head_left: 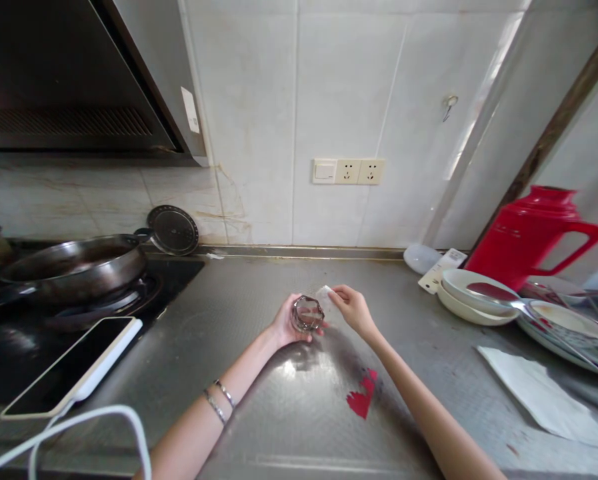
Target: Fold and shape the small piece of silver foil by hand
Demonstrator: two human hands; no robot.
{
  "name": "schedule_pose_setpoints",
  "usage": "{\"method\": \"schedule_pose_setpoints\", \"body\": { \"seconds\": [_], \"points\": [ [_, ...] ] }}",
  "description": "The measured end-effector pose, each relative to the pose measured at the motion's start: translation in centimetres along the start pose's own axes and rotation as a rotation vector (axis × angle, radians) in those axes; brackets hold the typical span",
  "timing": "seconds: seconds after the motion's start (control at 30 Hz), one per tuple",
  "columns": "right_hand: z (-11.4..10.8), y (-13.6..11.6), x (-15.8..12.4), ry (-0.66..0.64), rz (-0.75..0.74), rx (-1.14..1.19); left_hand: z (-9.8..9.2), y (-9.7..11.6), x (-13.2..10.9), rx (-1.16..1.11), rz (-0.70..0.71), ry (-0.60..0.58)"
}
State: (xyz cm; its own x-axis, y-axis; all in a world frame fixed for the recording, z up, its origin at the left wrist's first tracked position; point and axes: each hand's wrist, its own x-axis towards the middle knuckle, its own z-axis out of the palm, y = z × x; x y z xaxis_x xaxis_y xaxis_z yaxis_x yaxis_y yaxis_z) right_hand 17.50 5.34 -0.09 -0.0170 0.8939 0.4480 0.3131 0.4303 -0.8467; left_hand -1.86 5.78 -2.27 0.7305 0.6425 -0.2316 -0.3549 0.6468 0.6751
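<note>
Over the middle of the steel counter, my left hand (287, 323) is closed around a small round glass container (307, 313) with a dark, faceted rim. Its round face is turned toward me, and the fingers partly hide its side. Just to the right, my right hand (351, 305) pinches a small white scrap of tissue (323, 291) between thumb and fingers. A small gap separates the scrap from the glass. Below the hands, torn red paper pieces (361, 399) lie on the counter (299, 427).
At left, a metal pan (79, 267) sits on the black stove, with a phone (71, 367) and white cable (123, 413) in front. On the right are a red thermos (526, 237), stacked bowls (471, 310), plates and a white tissue sheet (543, 397). Wall sockets (349, 171) are behind.
</note>
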Motion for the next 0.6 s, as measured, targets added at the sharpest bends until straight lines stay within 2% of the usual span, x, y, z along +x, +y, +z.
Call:
{"method": "schedule_pose_setpoints", "body": {
  "seconds": [0.13,0.27,0.43,0.6],
  "points": [
    [0.2,-0.6,-0.7,0.03,-0.133,-0.131,0.5,0.1,-0.3,0.035,-0.032,-0.071],
    [0.6,-1.6,-1.5,-0.097,-0.238,-0.191,0.5,-0.1,-0.3,0.028,-0.064,-0.064],
    [0.9,-2.5,-2.1,-0.276,-0.279,-0.192,0.5,-0.5,0.0,0.02,-0.088,-0.02],
    [0.8,-2.9,-2.2,-0.362,-0.425,-0.215,0.8,-1.0,0.3,0.063,-0.13,-0.008]
  ]
}}
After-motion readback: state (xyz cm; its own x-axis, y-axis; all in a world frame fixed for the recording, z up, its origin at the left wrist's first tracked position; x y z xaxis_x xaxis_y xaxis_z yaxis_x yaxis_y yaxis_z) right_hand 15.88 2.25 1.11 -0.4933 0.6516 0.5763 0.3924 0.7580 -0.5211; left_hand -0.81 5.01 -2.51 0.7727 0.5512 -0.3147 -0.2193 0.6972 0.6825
